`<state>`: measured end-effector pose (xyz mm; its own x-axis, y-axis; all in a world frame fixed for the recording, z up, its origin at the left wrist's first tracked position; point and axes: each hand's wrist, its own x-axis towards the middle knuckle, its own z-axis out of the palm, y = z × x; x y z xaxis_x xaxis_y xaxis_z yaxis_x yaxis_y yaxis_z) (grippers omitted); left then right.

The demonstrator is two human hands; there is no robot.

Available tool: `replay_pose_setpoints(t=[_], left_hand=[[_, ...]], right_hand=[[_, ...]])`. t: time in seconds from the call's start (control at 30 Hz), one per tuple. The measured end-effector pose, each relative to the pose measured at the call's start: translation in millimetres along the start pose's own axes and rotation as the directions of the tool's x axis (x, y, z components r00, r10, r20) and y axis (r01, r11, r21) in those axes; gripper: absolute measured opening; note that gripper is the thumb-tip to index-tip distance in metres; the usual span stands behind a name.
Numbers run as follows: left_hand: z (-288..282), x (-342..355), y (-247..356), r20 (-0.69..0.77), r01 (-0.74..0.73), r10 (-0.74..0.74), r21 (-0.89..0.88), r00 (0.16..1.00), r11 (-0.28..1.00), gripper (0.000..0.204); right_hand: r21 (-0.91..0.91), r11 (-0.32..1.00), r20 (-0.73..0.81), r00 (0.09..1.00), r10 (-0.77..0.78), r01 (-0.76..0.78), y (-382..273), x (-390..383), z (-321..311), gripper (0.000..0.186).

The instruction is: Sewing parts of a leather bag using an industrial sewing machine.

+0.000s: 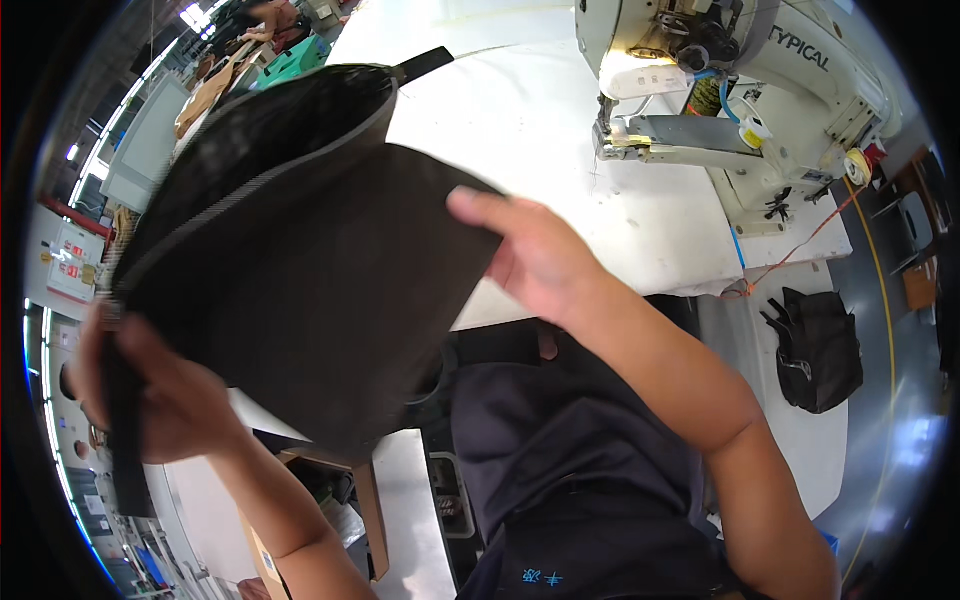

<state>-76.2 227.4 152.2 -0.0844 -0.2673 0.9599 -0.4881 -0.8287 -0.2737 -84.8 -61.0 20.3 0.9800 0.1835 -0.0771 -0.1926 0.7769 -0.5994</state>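
Note:
A black fabric bag [300,260] with a long zip is held up over the white work table [560,100]; its mouth gapes at the top, and a short strap sticks out at the upper right. My left hand [160,385] grips its left end, where a dark strap hangs down. My right hand [530,245] holds the right edge of the front panel, thumb on the surface and fingers behind it.
An industrial sewing machine [700,130] stands at the right rear. Another black bag [815,350] lies on a white surface to the right. An open cardboard box [375,520] sits below left. Other people [275,25] and green material [290,62] show at the upper left.

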Motion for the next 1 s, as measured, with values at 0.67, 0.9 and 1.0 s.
replay_pose_setpoints(t=[0.67,0.9,1.0], left_hand=[[87.7,-122.8,113.0,0.865,0.923,0.364,-0.242,0.344,-0.298,0.081],[108.6,-185.4,180.3,0.888,0.446,0.216,-0.399,0.405,0.801,0.062],[111.5,-186.4,198.7,0.880,0.422,0.224,-0.407,0.419,0.810,0.062]], right_hand=[[-0.698,0.709,-0.302,0.939,-0.166,-0.099,18.8,-35.6,-92.0,0.015],[-0.737,0.662,-0.177,0.906,-0.384,0.137,29.7,-37.3,-94.9,0.018],[-0.828,0.524,-0.127,0.844,-0.521,0.199,43.9,-22.7,-98.4,0.036]])
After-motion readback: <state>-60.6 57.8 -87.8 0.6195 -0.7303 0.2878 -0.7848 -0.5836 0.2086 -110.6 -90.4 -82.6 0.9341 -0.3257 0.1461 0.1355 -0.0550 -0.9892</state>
